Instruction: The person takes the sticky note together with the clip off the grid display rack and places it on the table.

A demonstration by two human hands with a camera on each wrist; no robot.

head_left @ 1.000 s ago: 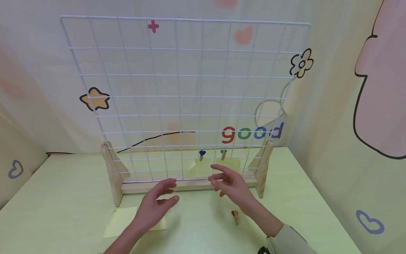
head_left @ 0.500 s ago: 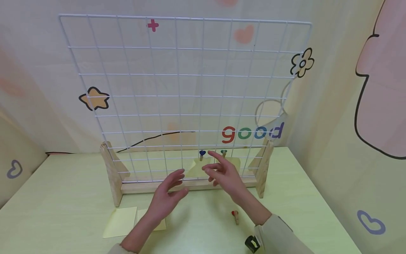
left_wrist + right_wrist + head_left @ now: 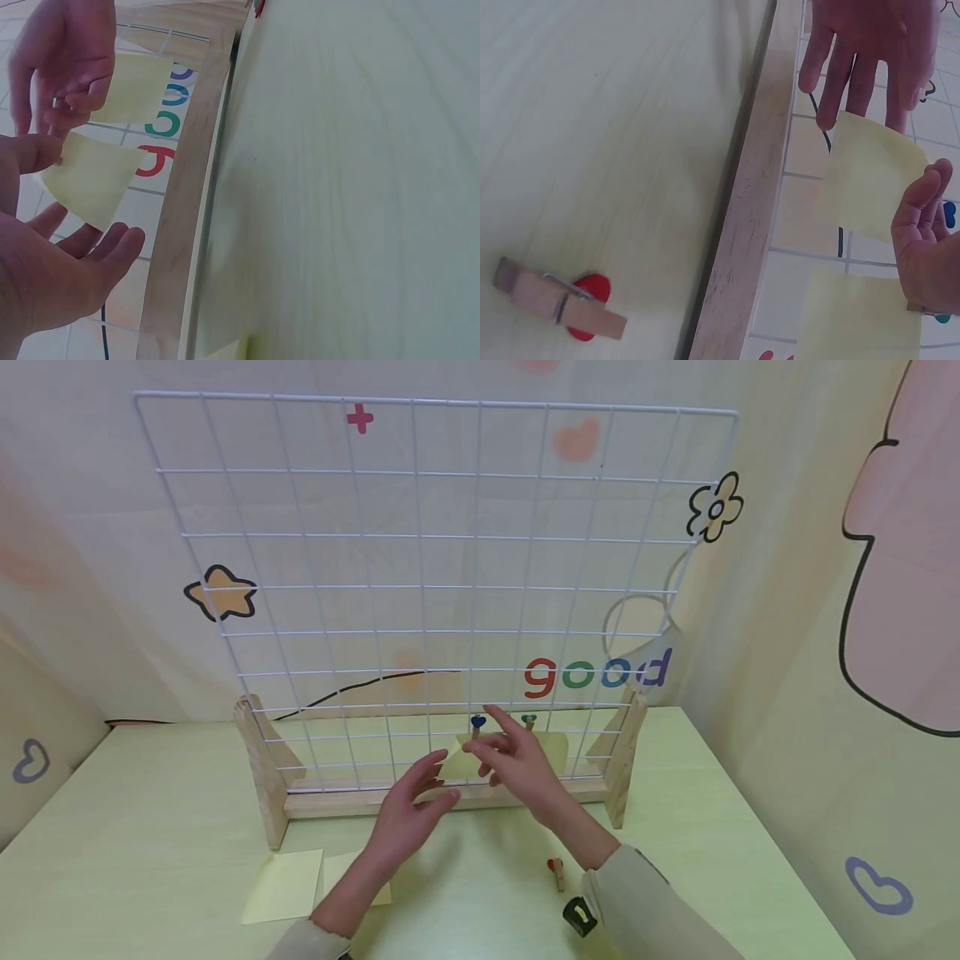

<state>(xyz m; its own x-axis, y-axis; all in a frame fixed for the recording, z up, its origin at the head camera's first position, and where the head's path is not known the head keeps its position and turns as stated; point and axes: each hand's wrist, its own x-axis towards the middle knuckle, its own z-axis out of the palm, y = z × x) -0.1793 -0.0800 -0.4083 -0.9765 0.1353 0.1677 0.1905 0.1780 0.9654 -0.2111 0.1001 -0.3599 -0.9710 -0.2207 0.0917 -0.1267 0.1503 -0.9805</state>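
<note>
Two yellow paper notes hang on the white wire grid (image 3: 446,610). The left note (image 3: 459,766) is held by a wooden clothespin with a blue heart (image 3: 477,727). The right note (image 3: 556,752) hangs from a clothespin with a green heart (image 3: 529,722). My left hand (image 3: 408,822) reaches up with spread fingers at the left note's left edge; whether they touch it is unclear. My right hand (image 3: 517,768) is in front of that note's right side, index finger extended near the blue-heart clothespin. In the right wrist view, its fingertips lie close to the note (image 3: 874,176).
A clothespin with a red heart (image 3: 557,874) lies on the table (image 3: 712,877), right of centre. Two more yellow notes lie at front left, one note (image 3: 283,887) beside another note (image 3: 381,894). The grid stands on a wooden base (image 3: 333,806).
Both hands have moved in toward the left hanging note. My left hand has moved right and up, my right hand left and up. The clothespins and notes have kept their places.
</note>
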